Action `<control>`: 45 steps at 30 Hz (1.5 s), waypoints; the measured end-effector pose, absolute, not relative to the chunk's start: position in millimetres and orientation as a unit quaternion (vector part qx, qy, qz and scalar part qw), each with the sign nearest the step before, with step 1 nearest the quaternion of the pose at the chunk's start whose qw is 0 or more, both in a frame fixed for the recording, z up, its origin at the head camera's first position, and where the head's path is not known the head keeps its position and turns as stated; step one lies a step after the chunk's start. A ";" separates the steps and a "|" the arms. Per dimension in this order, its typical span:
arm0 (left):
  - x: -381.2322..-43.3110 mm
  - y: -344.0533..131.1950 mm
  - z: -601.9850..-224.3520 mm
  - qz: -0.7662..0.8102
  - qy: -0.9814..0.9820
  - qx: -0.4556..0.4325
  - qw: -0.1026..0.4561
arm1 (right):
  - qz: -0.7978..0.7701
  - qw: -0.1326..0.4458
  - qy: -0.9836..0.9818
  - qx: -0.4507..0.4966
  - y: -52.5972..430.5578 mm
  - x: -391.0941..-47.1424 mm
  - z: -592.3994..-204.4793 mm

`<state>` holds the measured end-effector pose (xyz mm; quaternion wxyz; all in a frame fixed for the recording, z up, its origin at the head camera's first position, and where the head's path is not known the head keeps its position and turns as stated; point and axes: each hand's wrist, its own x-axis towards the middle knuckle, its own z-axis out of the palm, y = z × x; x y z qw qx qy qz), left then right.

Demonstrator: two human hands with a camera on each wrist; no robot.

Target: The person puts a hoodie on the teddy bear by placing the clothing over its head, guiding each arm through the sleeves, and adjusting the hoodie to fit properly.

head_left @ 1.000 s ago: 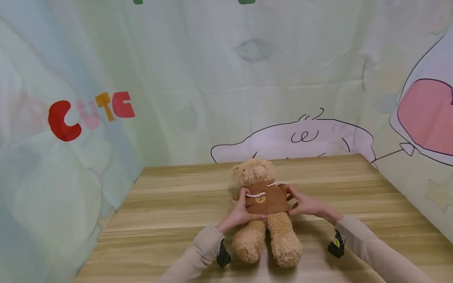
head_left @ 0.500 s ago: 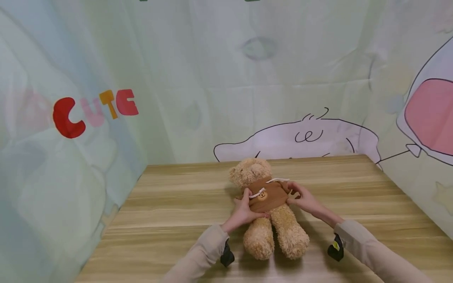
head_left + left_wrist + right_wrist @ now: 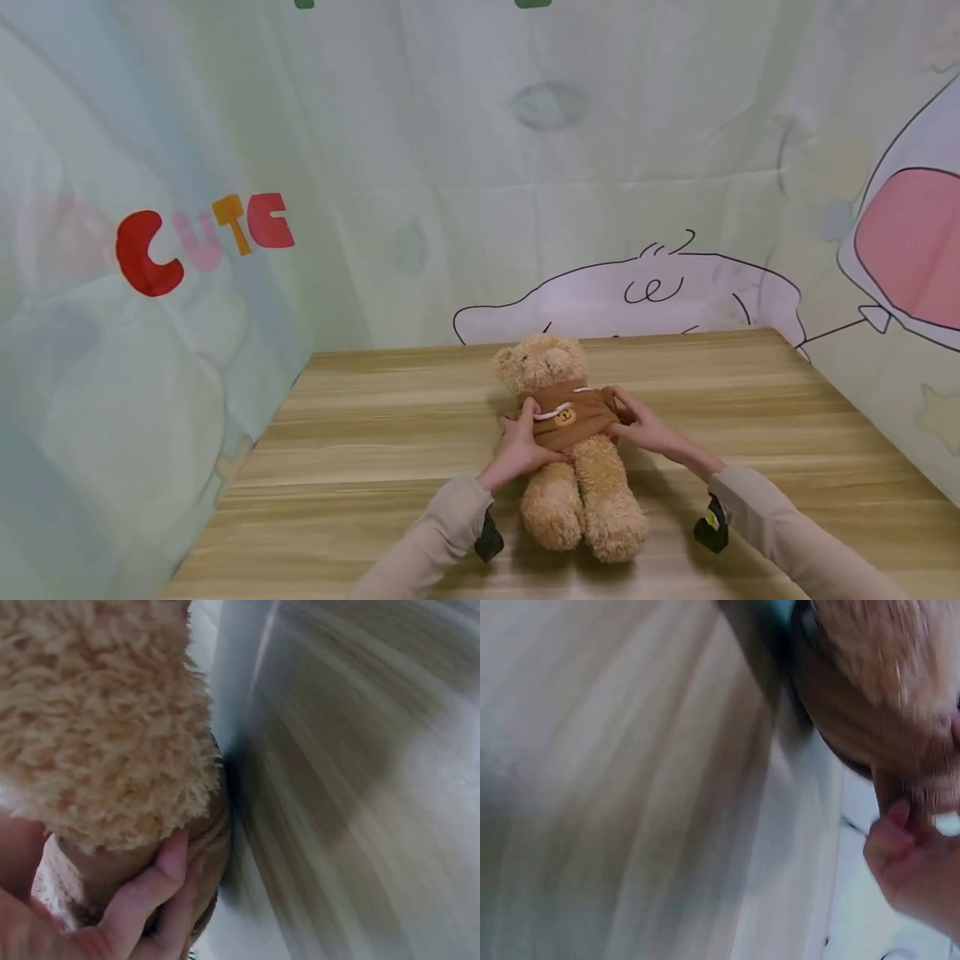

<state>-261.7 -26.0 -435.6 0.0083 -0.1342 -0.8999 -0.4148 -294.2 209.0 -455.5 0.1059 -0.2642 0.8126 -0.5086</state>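
A fluffy light-brown teddy bear (image 3: 613, 500) lies face up on the table, its head away from me and its legs towards me. It wears a brown hoodie (image 3: 592, 411) with white drawstrings and a small bear-face patch. My left hand (image 3: 520, 445) grips the bear's left-hand side, thumb across the front near the hem. On the other side my right hand (image 3: 647, 427) pinches the hoodie around its sleeve and lower edge. In the left wrist view, curled fingers (image 3: 154, 896) press into brown cloth below the fur. The right wrist view is blurred.
The wood-grain table (image 3: 360, 450) extends on both sides of the bear. A printed curtain (image 3: 420, 208) hangs behind and at the sides, with "CUTE" lettering (image 3: 150, 254) on the left. Black wrist cameras (image 3: 712, 529) sit under the beige sleeves (image 3: 795, 525).
The bear first tilts, its legs swinging right, then its head shifts right and it straightens somewhat. Both hands stay on the hoodie; the right-hand drawstring end has dropped out of view.
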 end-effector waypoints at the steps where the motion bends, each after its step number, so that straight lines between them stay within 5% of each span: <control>1: -262.1 -26.8 -436.1 -0.415 -0.899 -0.139 0.013 | -0.512 0.128 0.811 -0.254 212.6 -294.4 -454.8; 6: -263.8 -26.8 -437.4 -0.408 -0.901 -0.145 0.019 | -0.523 0.208 0.800 -0.208 227.0 -296.0 -452.0; 9: -263.6 -24.2 -436.2 -0.397 -0.907 -0.140 0.017 | -0.501 0.190 0.812 -0.232 225.3 -297.7 -452.1; 17: -262.2 -18.8 -431.9 -0.400 -0.909 -0.114 0.020 | -0.208 -0.157 0.934 -0.244 186.1 -299.9 -454.8; 22: -262.0 -19.8 -433.5 -0.394 -0.910 -0.118 0.041 | -0.127 -0.247 0.940 -0.196 174.4 -301.0 -457.5; 26: -260.5 -20.5 -433.1 -0.392 -0.910 -0.126 0.041 | -0.267 -0.160 0.932 -0.184 175.8 -300.5 -453.7; 32: -259.0 -21.1 -431.3 -0.372 -0.917 -0.139 0.040 | -0.669 0.219 0.705 -0.087 199.2 -299.8 -443.1; 34: -259.1 -21.4 -431.0 -0.366 -0.919 -0.143 0.038 | -0.741 0.306 0.595 -0.058 208.8 -300.8 -440.6; 38: -260.1 -21.4 -430.4 -0.353 -0.924 -0.147 0.027 | -0.784 0.385 0.485 -0.048 220.3 -303.6 -436.9; 45: -260.9 -21.0 -429.5 -0.340 -0.927 -0.158 0.016 | -0.732 0.420 0.535 -0.046 225.1 -314.2 -441.0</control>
